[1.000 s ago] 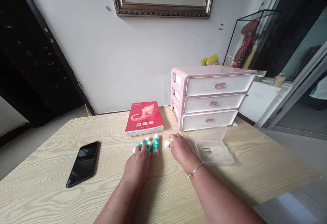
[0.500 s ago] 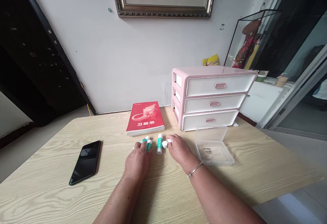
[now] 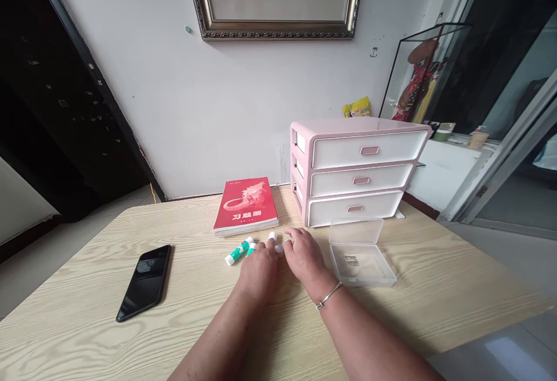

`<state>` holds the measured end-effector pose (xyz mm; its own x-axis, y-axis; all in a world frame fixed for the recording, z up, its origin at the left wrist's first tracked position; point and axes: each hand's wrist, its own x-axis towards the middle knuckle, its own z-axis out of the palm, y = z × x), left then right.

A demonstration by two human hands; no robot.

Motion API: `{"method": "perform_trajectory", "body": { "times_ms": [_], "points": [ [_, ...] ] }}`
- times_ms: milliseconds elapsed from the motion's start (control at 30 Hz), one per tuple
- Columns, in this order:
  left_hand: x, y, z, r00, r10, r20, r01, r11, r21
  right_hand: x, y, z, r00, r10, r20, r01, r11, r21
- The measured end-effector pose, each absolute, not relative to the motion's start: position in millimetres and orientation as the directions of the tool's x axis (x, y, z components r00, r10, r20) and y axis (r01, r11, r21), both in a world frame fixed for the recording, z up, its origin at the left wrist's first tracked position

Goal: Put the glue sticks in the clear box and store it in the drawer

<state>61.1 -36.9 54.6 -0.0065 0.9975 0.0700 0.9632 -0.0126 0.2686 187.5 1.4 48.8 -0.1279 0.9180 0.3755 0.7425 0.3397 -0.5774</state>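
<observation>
My left hand (image 3: 260,271) rests on the wooden table (image 3: 187,224), its fingertips covering the lower part of an upright glue stick (image 3: 272,236) with a white end. I cannot tell whether those fingers grip it. Just left of that hand, a green-and-white glue stick (image 3: 239,251) lies on its side, and another glue stick (image 3: 251,249) is partly hidden behind my knuckles. My right hand (image 3: 304,256) lies open, fingers spread, beside a small white cap (image 3: 278,249) between my hands.
A red workbook (image 3: 246,204) lies behind the glue sticks. To its right stands a pink-and-white three-drawer unit (image 3: 354,178), with an open transparent plastic box (image 3: 361,253) in front. A black phone (image 3: 144,282) lies face up at the left.
My left hand has moved right, over to the upright glue stick, uncovering more of the lying stick. My right hand has shifted slightly, and the view has tilted a little upward.
</observation>
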Motion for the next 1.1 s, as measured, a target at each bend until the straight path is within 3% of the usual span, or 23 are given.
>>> {"method": "perform_trajectory", "body": {
  "times_ms": [200, 267, 367, 467, 567, 667, 867, 967, 1100],
  "points": [
    [57.8, -39.0, 62.4, -0.099, 0.994, 0.04, 0.922, 0.077, 0.379, 185.7, 7.3, 39.7, -0.127, 0.929, 0.347, 0.714, 0.329, -0.619],
    [51.3, -44.4, 65.1, -0.146, 0.988, 0.039, 0.839, 0.103, 0.534, 187.1, 7.6, 41.0, -0.102, 0.923, 0.37, 0.699, 0.332, -0.634],
    [38.5, -55.1, 66.9, -0.161, 0.986, 0.032, 0.532, 0.059, 0.845, 191.0, 4.6, 49.0, -0.061, 0.908, 0.414, 0.646, 0.352, -0.678],
    [27.7, -64.2, 64.9, -0.018, 0.998, 0.063, 0.304, -0.055, 0.951, 194.1, 0.3, 57.8, -0.077, 0.927, 0.366, 0.514, 0.352, -0.782],
    [24.5, -68.5, 59.0, 0.114, 0.979, 0.172, 0.383, -0.203, 0.901, 193.0, -1.8, 61.1, -0.161, 0.943, 0.291, 0.331, 0.33, -0.884],
    [30.7, -69.7, 52.1, 0.174, 0.948, 0.268, 0.597, -0.318, 0.736, 186.9, -2.7, 59.6, -0.177, 0.944, 0.277, 0.298, 0.32, -0.899],
    [50.2, -73.5, 54.9, 0.077, 0.975, 0.206, 0.894, -0.159, 0.42, 174.4, -8.1, 50.9, -0.188, 0.95, 0.251, 0.328, 0.302, -0.895],
    [50.3, -76.5, 63.8, 0.088, 0.982, 0.169, 0.871, -0.159, 0.465, 174.7, -10.9, 52.5, -0.252, 0.938, 0.238, 0.275, 0.305, -0.912],
    [45.6, -80.5, 74.6, 0.157, 0.977, 0.145, 0.696, -0.214, 0.686, 176.7, -17.5, 64.2, -0.257, 0.947, 0.194, 0.161, 0.24, -0.957]
  ]
}}
